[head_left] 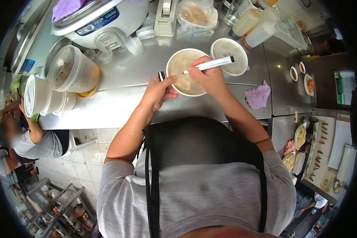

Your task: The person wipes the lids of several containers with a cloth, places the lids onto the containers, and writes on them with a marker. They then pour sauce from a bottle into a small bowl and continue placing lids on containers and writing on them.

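In my right hand (208, 77) is a white marker pen (213, 64), its tip down at the clouded lid of a round white takeout bowl (179, 63). My left hand (158, 92) is closed with the black marker cap (161, 75) sticking up from it, and its fingertips are at the bowl's left rim. Just to the right stands a second lidded bowl (229, 56) with small dark writing on top. Beyond my right forearm, a purple cloth (258, 95) lies crumpled on the steel counter (129, 105).
A large rice cooker (107, 33), plastic cups (135, 46) and a tape dispenser (165, 18) line the back. Clear tubs (73, 69) stand at left, squeeze bottles (261, 27) at back right. A seated person (37, 139) is beyond the counter's left end.
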